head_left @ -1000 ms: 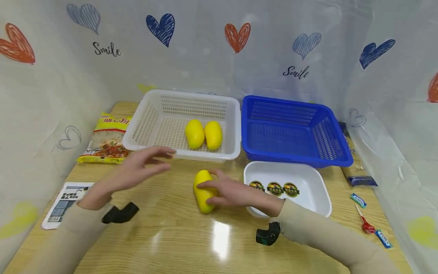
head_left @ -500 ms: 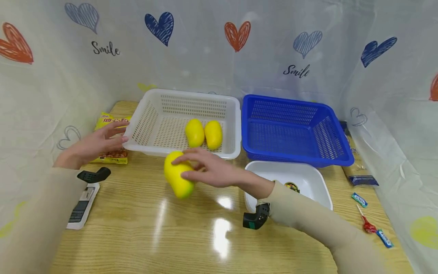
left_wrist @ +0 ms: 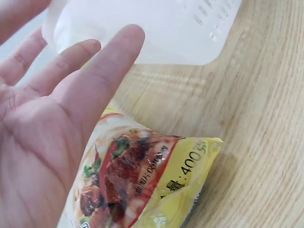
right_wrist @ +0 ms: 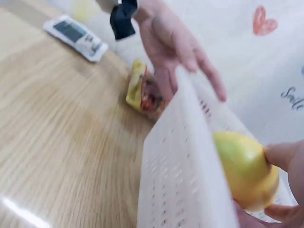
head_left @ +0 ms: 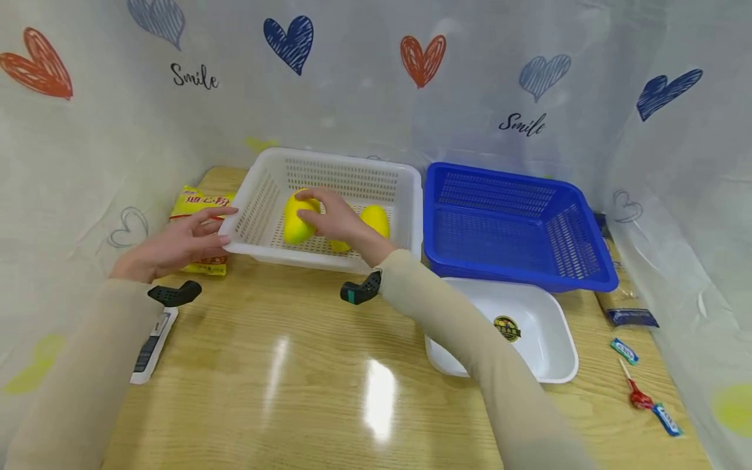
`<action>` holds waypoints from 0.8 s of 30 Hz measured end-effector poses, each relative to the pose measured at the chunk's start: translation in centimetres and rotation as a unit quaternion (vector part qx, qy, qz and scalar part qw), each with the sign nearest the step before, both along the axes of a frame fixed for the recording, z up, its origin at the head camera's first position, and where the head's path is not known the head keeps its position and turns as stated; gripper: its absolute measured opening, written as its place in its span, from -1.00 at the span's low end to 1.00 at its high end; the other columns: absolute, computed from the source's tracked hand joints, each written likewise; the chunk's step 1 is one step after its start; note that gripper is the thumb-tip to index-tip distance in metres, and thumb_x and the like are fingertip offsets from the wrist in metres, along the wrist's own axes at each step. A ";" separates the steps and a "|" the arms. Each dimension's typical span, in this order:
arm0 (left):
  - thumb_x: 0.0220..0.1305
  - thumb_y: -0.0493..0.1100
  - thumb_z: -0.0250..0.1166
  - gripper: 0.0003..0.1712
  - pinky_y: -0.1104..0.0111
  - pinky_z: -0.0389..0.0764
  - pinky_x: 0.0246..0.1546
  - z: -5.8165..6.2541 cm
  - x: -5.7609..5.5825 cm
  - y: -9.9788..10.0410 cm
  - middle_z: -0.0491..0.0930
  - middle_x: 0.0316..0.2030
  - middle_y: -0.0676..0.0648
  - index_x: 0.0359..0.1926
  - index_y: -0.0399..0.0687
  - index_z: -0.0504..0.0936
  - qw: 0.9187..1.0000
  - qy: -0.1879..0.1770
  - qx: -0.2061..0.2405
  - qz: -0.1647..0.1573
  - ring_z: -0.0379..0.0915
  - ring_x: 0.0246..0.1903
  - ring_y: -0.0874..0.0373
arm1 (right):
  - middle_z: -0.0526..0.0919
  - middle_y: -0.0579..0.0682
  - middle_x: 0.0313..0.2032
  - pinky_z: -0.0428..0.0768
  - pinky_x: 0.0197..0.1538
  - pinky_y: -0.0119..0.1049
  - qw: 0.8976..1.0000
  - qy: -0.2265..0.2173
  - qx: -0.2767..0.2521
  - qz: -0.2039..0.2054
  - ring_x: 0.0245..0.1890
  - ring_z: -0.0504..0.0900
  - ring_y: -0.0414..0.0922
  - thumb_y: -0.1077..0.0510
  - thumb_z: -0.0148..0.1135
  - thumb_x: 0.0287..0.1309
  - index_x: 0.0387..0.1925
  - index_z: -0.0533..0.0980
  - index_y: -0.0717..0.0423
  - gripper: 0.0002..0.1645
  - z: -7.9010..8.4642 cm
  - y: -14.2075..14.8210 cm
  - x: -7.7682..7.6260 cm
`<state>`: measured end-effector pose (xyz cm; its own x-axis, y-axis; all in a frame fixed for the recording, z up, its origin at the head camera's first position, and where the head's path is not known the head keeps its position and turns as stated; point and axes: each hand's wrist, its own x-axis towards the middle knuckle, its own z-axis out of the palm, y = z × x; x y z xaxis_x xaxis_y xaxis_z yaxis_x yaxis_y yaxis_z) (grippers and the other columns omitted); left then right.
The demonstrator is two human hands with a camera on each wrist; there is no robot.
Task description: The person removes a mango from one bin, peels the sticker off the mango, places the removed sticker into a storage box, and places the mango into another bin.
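Inside the white basket [head_left: 305, 260] at the back, my right hand [head_left: 343, 220] grips a yellow mango [head_left: 296, 227] with a greenish end. The right wrist view shows fingertips and thumb on either side of that mango [right_wrist: 244, 166], behind the basket wall. Two more mangoes lie in the basket: one [head_left: 376, 219] shows beside my wrist, the other [head_left: 339, 246] is mostly hidden beneath my hand. At the basket's left rim my left hand [head_left: 176, 245] rests with its fingers extended, above a yellow food packet [left_wrist: 137, 180].
A blue basket [head_left: 519, 277] stands right of the white one. Before it sits a white tray [head_left: 564, 346] with a round sticker [head_left: 506, 328], partly under my right sleeve. Wrapped candies [head_left: 666, 420], a red lollipop [head_left: 639, 398] and a packet [head_left: 625, 307] lie at right; a white pouch [head_left: 154, 346] at left.
My right hand has taken the mango from the table and carried it up and over the rim into the white basket. My left hand has moved left to the basket's rim.
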<state>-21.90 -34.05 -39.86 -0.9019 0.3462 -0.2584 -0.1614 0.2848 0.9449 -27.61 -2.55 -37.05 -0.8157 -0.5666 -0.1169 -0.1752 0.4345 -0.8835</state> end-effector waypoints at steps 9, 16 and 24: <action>0.48 -0.19 0.10 -0.29 0.32 0.58 -0.03 -0.6 -0.2 1.1 0.16 0.39 -0.12 0.51 0.23 0.02 1.000 -0.005 0.019 0.018 0.47 0.00 0.26 | 0.37 -0.02 0.31 0.48 -0.13 -0.37 0.991 0.010 0.124 0.046 -0.36 0.52 -0.17 0.02 0.12 0.40 0.38 0.33 -0.10 -0.44 -2.6 -1.8 -0.1; 0.48 -0.17 0.09 -0.30 0.40 0.56 -0.05 -0.3 -0.5 1.7 0.09 0.41 -0.19 0.51 0.22 0.02 0.999 -0.001 0.035 0.002 0.46 0.00 0.27 | 0.33 -0.03 0.36 0.30 0.22 -0.28 0.978 0.050 0.183 0.085 0.05 0.46 -0.12 0.03 0.06 0.42 0.45 0.24 -0.12 -0.39 -2.4 -1.4 -0.4; 0.48 -0.08 0.09 -0.36 0.34 0.58 -0.05 -0.5 -0.1 0.7 0.13 0.38 -0.22 0.48 0.14 0.08 1.000 0.006 -0.021 0.020 0.46 -0.02 0.26 | 0.31 0.03 0.39 0.27 0.35 -0.23 0.961 0.144 0.174 0.157 0.38 0.27 -0.02 0.10 -0.02 0.46 0.41 0.29 0.04 -0.46 1.0 2.2 3.1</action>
<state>-22.02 -33.30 -40.32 -0.9183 0.2982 -0.2606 -0.1620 0.3175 0.9343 -24.55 -0.32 -36.09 -0.6383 -0.7572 -0.1385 -0.5618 0.5813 -0.5887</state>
